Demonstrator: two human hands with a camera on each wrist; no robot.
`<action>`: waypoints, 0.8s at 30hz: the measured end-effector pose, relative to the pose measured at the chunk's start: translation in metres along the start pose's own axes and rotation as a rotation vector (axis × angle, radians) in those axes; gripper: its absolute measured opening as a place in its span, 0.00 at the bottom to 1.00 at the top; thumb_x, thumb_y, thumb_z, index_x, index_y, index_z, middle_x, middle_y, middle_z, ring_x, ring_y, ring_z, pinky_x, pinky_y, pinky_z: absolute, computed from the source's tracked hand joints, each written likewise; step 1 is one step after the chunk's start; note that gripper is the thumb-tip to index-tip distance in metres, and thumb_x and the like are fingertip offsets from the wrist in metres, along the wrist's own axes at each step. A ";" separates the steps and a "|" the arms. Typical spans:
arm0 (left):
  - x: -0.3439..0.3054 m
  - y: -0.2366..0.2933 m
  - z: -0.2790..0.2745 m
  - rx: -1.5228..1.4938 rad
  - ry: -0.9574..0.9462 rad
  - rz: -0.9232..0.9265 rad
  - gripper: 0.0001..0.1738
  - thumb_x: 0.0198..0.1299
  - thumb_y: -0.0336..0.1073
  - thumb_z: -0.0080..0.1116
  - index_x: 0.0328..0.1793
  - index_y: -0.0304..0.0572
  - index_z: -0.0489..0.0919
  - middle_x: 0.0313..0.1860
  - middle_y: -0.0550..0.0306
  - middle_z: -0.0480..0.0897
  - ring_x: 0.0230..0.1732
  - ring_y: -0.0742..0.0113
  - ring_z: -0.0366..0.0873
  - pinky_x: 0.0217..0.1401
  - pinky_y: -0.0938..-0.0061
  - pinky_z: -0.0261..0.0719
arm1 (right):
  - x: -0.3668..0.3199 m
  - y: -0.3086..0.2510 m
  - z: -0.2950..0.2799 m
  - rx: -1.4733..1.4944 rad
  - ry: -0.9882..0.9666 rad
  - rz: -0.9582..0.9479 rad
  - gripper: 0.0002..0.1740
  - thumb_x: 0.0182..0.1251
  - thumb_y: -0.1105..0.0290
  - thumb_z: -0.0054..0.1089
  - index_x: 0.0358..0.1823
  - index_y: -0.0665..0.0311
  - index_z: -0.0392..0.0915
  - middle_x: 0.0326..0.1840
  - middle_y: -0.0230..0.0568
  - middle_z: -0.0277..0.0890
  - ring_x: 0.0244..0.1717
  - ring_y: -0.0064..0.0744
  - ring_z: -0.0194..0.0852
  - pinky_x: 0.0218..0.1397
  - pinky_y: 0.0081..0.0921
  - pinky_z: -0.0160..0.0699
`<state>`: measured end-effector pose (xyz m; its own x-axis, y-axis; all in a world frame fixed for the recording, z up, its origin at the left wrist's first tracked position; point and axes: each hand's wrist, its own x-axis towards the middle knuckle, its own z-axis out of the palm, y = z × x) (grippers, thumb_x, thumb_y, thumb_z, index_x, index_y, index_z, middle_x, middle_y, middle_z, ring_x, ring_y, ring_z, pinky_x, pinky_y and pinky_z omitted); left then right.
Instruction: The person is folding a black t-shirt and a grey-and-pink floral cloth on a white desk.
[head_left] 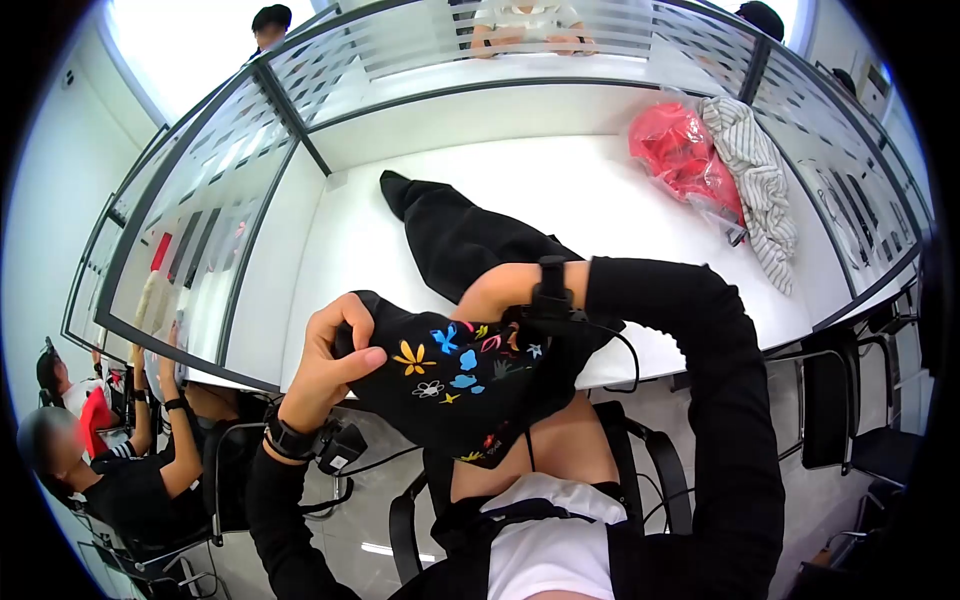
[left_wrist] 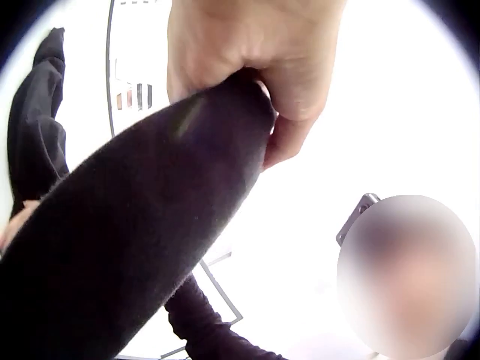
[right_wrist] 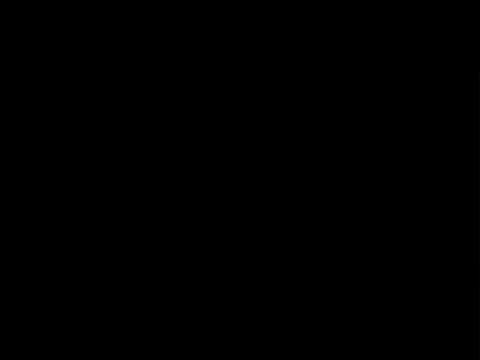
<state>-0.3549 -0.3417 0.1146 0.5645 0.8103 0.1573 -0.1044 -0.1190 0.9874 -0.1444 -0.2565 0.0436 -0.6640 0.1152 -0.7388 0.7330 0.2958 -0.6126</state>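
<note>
A black garment (head_left: 440, 390) with colourful flower prints hangs over the table's front edge and the lap. The left hand (head_left: 335, 355) pinches its upper left end between thumb and curled fingers; in the left wrist view that hand (left_wrist: 259, 67) grips the dark cloth (left_wrist: 150, 202) from above. Across the table runs a plain black length of the cloth (head_left: 465, 235). The right hand (head_left: 490, 292) is at the garment's middle, its fingers hidden by the fabric, so their hold cannot be seen. The right wrist view is black.
At the table's (head_left: 360, 240) back right lie a red item in clear plastic (head_left: 680, 150) and a striped grey-white cloth (head_left: 755, 180). Low partitions (head_left: 440, 115) surround the tabletop. A seated person (head_left: 130, 480) is at the left; a black chair (head_left: 850, 400) stands at the right.
</note>
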 end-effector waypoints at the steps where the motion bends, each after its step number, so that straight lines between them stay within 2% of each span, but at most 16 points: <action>1: 0.003 0.003 0.006 -0.012 0.015 0.002 0.15 0.45 0.30 0.65 0.30 0.45 0.66 0.29 0.65 0.67 0.32 0.78 0.65 0.38 0.87 0.63 | -0.011 0.011 0.007 0.049 0.055 0.002 0.16 0.62 0.66 0.57 0.48 0.65 0.75 0.41 0.45 0.77 0.37 0.36 0.77 0.38 0.34 0.80; 3: 0.007 0.002 0.004 0.038 -0.006 0.066 0.14 0.44 0.19 0.58 0.30 0.44 0.67 0.32 0.64 0.67 0.35 0.78 0.66 0.41 0.86 0.64 | -0.031 0.018 0.011 -0.001 0.088 -0.075 0.17 0.53 0.73 0.64 0.44 0.68 0.75 0.34 0.38 0.77 0.32 0.28 0.74 0.34 0.26 0.77; 4: 0.008 0.001 0.004 0.029 -0.010 0.066 0.13 0.44 0.18 0.55 0.31 0.44 0.67 0.32 0.64 0.68 0.35 0.78 0.66 0.41 0.85 0.64 | -0.045 0.009 0.018 -0.088 0.050 -0.155 0.20 0.46 0.78 0.68 0.42 0.73 0.73 0.32 0.35 0.77 0.31 0.24 0.71 0.33 0.22 0.75; 7: 0.009 -0.002 0.013 -0.036 -0.072 0.085 0.15 0.40 0.14 0.46 0.32 0.42 0.68 0.33 0.63 0.69 0.36 0.77 0.67 0.43 0.84 0.65 | -0.041 0.025 0.047 0.115 -0.127 -0.712 0.33 0.43 0.72 0.74 0.52 0.73 0.69 0.45 0.36 0.75 0.44 0.22 0.65 0.45 0.22 0.73; 10: 0.012 -0.006 0.025 0.125 -0.164 0.157 0.17 0.38 0.14 0.44 0.35 0.41 0.69 0.33 0.62 0.70 0.38 0.75 0.68 0.46 0.83 0.65 | -0.022 0.052 0.092 0.225 -0.173 -0.755 0.41 0.46 0.66 0.74 0.60 0.74 0.62 0.55 0.39 0.69 0.53 0.25 0.63 0.55 0.26 0.68; 11: 0.013 0.000 0.039 0.109 -0.151 0.123 0.20 0.36 0.15 0.41 0.38 0.39 0.70 0.37 0.61 0.70 0.42 0.74 0.69 0.51 0.82 0.65 | -0.024 0.054 0.108 0.170 -0.088 -0.836 0.42 0.49 0.63 0.72 0.62 0.74 0.59 0.58 0.40 0.67 0.56 0.27 0.62 0.58 0.26 0.65; 14: 0.020 0.006 0.059 0.085 -0.118 0.046 0.23 0.37 0.17 0.38 0.43 0.37 0.71 0.42 0.59 0.70 0.47 0.73 0.68 0.55 0.82 0.63 | -0.067 0.029 0.127 0.041 0.317 -0.893 0.30 0.49 0.61 0.67 0.48 0.76 0.69 0.46 0.51 0.73 0.48 0.35 0.70 0.49 0.32 0.69; 16: 0.026 0.012 0.055 0.206 -0.028 0.173 0.24 0.35 0.17 0.38 0.44 0.36 0.71 0.42 0.59 0.71 0.48 0.74 0.68 0.56 0.83 0.63 | -0.100 0.024 0.114 -0.192 0.530 -0.683 0.20 0.45 0.66 0.67 0.35 0.75 0.75 0.34 0.53 0.76 0.36 0.33 0.73 0.37 0.33 0.72; 17: 0.034 0.015 0.046 0.333 0.011 0.306 0.25 0.35 0.17 0.37 0.44 0.35 0.71 0.41 0.60 0.73 0.45 0.74 0.70 0.53 0.84 0.65 | -0.123 0.024 0.110 -0.138 0.725 -0.524 0.15 0.44 0.68 0.61 0.29 0.75 0.74 0.28 0.56 0.73 0.29 0.33 0.73 0.30 0.34 0.69; 18: 0.049 0.025 0.038 0.517 0.106 0.443 0.26 0.35 0.16 0.37 0.46 0.36 0.71 0.39 0.59 0.74 0.44 0.74 0.71 0.50 0.83 0.68 | -0.147 0.032 0.091 -0.005 0.745 -0.236 0.13 0.45 0.70 0.60 0.30 0.74 0.75 0.24 0.47 0.75 0.24 0.27 0.72 0.27 0.27 0.69; 19: 0.073 0.032 0.026 0.761 0.171 0.633 0.26 0.38 0.16 0.36 0.47 0.38 0.72 0.40 0.57 0.75 0.41 0.73 0.73 0.45 0.82 0.71 | -0.170 0.031 0.083 0.240 1.017 -0.138 0.14 0.46 0.68 0.62 0.31 0.72 0.77 0.21 0.37 0.76 0.23 0.22 0.71 0.27 0.22 0.70; 20: 0.094 0.041 0.017 0.909 0.230 0.697 0.24 0.42 0.16 0.39 0.49 0.40 0.71 0.37 0.53 0.78 0.34 0.69 0.77 0.40 0.79 0.73 | -0.182 0.056 0.060 0.343 1.220 -0.310 0.13 0.47 0.68 0.63 0.33 0.68 0.80 0.22 0.32 0.77 0.25 0.20 0.73 0.29 0.22 0.72; 21: 0.116 0.044 0.007 1.013 0.250 0.734 0.22 0.46 0.20 0.44 0.51 0.43 0.71 0.32 0.49 0.79 0.24 0.60 0.77 0.33 0.75 0.74 | -0.212 0.048 0.038 -0.148 1.359 -0.166 0.13 0.49 0.68 0.62 0.37 0.64 0.80 0.25 0.33 0.79 0.27 0.21 0.75 0.30 0.23 0.74; 22: 0.134 0.052 -0.001 1.153 0.314 0.842 0.21 0.48 0.23 0.48 0.52 0.46 0.72 0.27 0.46 0.78 0.23 0.53 0.76 0.30 0.71 0.73 | -0.235 0.024 0.029 -0.338 1.403 -0.054 0.11 0.51 0.68 0.63 0.37 0.60 0.80 0.23 0.33 0.76 0.26 0.20 0.71 0.31 0.20 0.68; 23: 0.148 0.063 -0.003 1.192 0.376 0.860 0.21 0.49 0.25 0.50 0.51 0.48 0.72 0.27 0.45 0.78 0.24 0.52 0.77 0.29 0.70 0.72 | -0.246 0.020 0.014 -0.578 1.568 -0.050 0.09 0.52 0.67 0.62 0.35 0.60 0.80 0.24 0.34 0.77 0.25 0.23 0.72 0.30 0.22 0.69; 24: 0.161 0.074 -0.006 1.255 0.492 1.022 0.19 0.50 0.27 0.51 0.51 0.48 0.72 0.27 0.45 0.78 0.26 0.50 0.78 0.31 0.68 0.73 | -0.259 0.017 0.000 -0.826 1.723 -0.043 0.07 0.53 0.66 0.61 0.32 0.59 0.80 0.24 0.36 0.77 0.24 0.26 0.73 0.29 0.24 0.70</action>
<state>-0.2767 -0.2170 0.2130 0.3670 0.1792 0.9128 0.5645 -0.8229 -0.0654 0.0400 -0.2814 0.2244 -0.4640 0.6235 0.6292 0.8164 0.5766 0.0307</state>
